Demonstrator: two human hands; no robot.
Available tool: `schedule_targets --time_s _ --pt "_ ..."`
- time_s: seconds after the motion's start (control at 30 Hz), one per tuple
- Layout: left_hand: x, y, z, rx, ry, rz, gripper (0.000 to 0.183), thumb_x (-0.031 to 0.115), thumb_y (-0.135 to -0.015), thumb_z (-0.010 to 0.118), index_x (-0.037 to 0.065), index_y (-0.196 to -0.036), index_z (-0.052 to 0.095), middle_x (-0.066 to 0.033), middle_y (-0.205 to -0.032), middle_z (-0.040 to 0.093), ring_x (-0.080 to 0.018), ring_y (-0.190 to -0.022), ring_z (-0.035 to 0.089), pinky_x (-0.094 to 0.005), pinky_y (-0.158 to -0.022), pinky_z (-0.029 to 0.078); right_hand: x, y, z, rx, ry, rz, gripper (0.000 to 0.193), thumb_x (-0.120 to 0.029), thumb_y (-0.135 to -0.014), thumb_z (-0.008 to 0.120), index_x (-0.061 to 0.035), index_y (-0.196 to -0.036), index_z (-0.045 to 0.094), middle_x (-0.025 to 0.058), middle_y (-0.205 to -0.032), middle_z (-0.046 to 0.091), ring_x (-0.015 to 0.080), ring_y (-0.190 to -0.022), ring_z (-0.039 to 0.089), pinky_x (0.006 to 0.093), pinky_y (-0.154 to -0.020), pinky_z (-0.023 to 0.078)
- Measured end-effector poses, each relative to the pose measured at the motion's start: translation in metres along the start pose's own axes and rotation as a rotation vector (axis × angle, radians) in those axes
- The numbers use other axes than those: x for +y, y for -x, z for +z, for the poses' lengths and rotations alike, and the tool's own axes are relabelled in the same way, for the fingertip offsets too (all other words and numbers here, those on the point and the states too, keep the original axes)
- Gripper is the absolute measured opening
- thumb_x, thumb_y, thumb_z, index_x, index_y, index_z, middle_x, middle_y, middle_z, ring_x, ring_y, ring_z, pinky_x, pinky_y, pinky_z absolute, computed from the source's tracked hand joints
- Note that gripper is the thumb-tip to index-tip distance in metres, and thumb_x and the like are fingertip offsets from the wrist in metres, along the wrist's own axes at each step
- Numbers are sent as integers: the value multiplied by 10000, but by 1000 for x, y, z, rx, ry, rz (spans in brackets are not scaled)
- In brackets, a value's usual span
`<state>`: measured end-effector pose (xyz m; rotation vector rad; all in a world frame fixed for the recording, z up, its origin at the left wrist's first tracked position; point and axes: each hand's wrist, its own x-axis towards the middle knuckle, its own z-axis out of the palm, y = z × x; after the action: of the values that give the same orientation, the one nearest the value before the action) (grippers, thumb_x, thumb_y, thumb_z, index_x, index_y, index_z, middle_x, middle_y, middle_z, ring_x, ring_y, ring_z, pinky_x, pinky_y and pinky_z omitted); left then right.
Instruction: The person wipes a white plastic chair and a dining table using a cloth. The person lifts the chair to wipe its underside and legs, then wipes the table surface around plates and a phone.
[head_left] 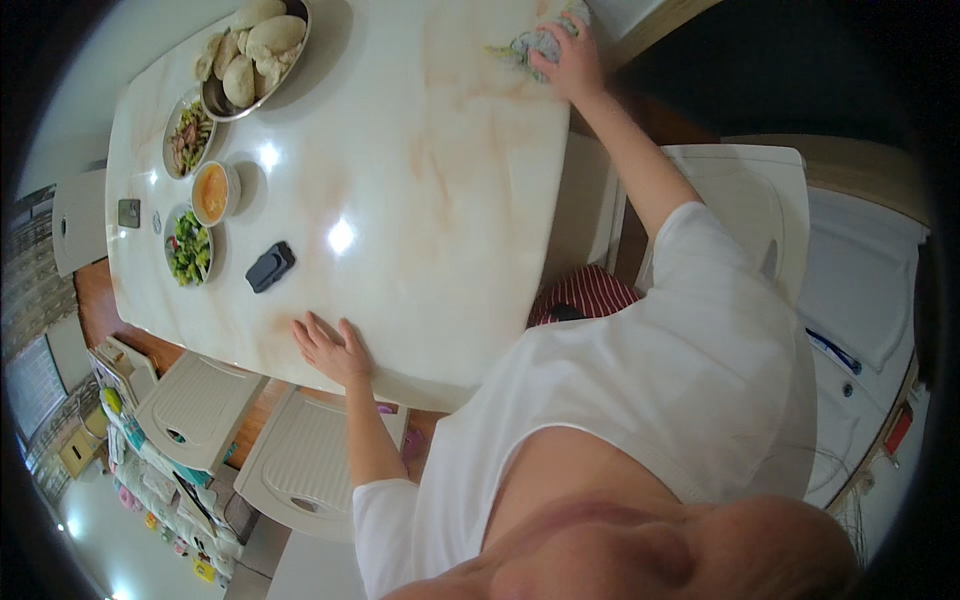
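With fingers spread, my left hand (335, 350) rests flat on the marble-patterned table (430, 250) near its front edge. My right hand (572, 62) reaches to the far right corner, its fingers curled over a crumpled grey-green cloth (537, 45) pressed on the tabletop. Part of the cloth is hidden under that hand. Ahead of my left hand lies a small dark device (270, 267), perhaps a clip or case; its kind is unclear.
At the table's left stand a metal bowl of pale buns (240, 82), a plate of stir-fried food (190, 140), a bowl of orange food (212, 193) and a plate of green vegetables (188, 250). White chairs (300, 460) line the near left side; another chair (740, 200) is at right.
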<state>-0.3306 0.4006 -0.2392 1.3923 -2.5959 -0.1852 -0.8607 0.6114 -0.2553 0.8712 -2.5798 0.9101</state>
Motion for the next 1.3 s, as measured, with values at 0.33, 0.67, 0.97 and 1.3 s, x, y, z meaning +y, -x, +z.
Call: schedule_targets --time_s 0.33,0.67,0.97,1.3 --pt "-4 2 2 20 -24 13 620 345 -864 575 56 -1386 409 -223 -1489 293 -374 -1375 266 -468 -1119 205 29 -89 28 -42 177 196 581 -297 -747 744 -121 -1254 525 274 -1405 351 441 -1269 379 489 -1038 368" --pt "0 8 -5 34 38 -5 618 366 -858 577 59 -1375 432 -218 -1479 318 -363 -1377 271 -481 -1118 197 -50 -51 -1 -136 265 456 724 -407 -793 680 -70 -1372 403 226 -1397 413 407 -1294 384 463 -1087 330" --pt "-5 1 -2 33 72 -53 644 410 -815 600 90 -1355 453 -203 -1480 323 -371 -1387 256 -535 -1113 174 -80 82 2 -94 139 120 597 -365 -841 628 -136 -1348 409 277 -1401 274 483 -1285 280 574 -1056 251" --pt "-6 5 -4 28 94 -95 641 431 -820 589 128 -1364 441 -194 -1497 290 -383 -1399 227 -570 -1105 178 -143 157 -6 -73 235 -176 569 -367 -822 651 -216 -1325 431 148 -1392 315 376 -1292 310 542 -1056 241"
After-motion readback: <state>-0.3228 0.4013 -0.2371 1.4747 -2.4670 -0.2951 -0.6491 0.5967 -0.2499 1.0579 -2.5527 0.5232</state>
